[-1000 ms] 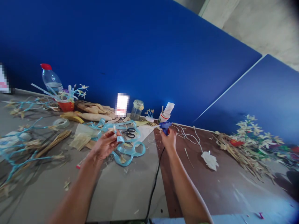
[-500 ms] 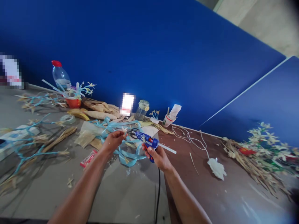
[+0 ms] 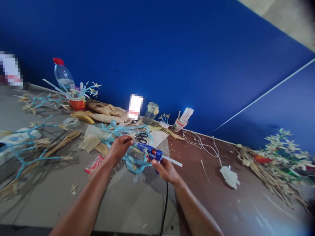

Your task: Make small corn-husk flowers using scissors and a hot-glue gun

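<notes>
My right hand [image 3: 164, 167] is wrapped round a blue hot glue gun [image 3: 150, 151], with a white glue stick [image 3: 174, 162] poking out of its back end. The nozzle points left, close to the fingertips of my left hand [image 3: 122, 145]. Those fingers pinch a small pale flower [image 3: 132, 135], whose lower part they hide. Whether the nozzle touches the flower I cannot tell. Behind the gun lie black-handled scissors [image 3: 142, 138]. Light blue ribbon [image 3: 135, 167] lies in loops under and around both hands.
A red cup [image 3: 77, 104] with sticks and flowers stands at the back left beside a bottle [image 3: 63, 75]. Blue-stemmed branches [image 3: 24, 160] spread on the left. A jar [image 3: 151, 113] and a white cup [image 3: 179, 124] line the blue partition. Dried flowers [image 3: 283, 147] lie right.
The glue gun has moved slightly left and down, its nozzle now nearer the flower. More of the scissors shows behind it. My left hand keeps its pinch, and the view has shifted a little.
</notes>
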Action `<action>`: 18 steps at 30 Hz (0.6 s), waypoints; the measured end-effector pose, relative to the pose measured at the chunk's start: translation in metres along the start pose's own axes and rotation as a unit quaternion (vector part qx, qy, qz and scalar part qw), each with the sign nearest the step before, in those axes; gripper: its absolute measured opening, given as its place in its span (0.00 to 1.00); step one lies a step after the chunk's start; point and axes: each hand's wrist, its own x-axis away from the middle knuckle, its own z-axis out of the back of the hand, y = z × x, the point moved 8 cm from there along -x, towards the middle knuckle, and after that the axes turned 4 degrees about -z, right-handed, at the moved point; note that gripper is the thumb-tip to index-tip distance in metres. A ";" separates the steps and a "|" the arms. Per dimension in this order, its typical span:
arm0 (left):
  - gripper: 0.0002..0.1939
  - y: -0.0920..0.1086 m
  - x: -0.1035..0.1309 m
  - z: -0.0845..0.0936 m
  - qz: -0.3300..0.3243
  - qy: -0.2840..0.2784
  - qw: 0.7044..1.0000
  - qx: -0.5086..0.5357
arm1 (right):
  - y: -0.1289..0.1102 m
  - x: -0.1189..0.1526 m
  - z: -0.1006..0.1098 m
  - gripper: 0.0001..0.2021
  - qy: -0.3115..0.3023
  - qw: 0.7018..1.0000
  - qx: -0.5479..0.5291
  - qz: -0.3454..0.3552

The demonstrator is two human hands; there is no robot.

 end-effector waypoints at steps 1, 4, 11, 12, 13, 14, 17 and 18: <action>0.08 -0.001 -0.001 0.000 -0.001 -0.001 1.000 -0.004 | 0.001 0.000 0.000 0.26 -0.002 1.000 0.004 0.001; 0.08 -0.005 -0.003 0.000 -0.004 -0.009 1.000 -0.014 | 0.002 -0.001 0.000 0.25 0.000 1.000 0.018 0.009; 0.09 -0.006 -0.004 -0.001 -0.002 -0.011 1.000 -0.011 | 0.002 -0.003 -0.003 0.23 0.005 0.998 0.059 0.036; 0.09 -0.005 -0.004 -0.001 0.002 -0.007 1.000 -0.012 | 0.003 -0.003 -0.003 0.23 0.007 0.997 0.065 0.038; 0.09 -0.005 -0.003 -0.001 0.005 -0.005 1.000 -0.014 | 0.003 -0.003 -0.003 0.22 0.009 0.997 0.069 0.039; 0.09 -0.004 -0.002 -0.001 0.007 -0.004 1.000 -0.014 | 0.004 -0.003 -0.004 0.22 0.010 0.997 0.071 0.039; 0.08 -0.003 -0.001 0.000 0.010 -0.003 1.000 -0.006 | 0.005 -0.003 -0.004 0.20 0.011 0.996 0.077 0.041; 0.08 -0.004 -0.001 0.001 0.009 -0.001 1.000 -0.002 | 0.004 -0.003 -0.005 0.19 0.010 0.996 0.082 0.043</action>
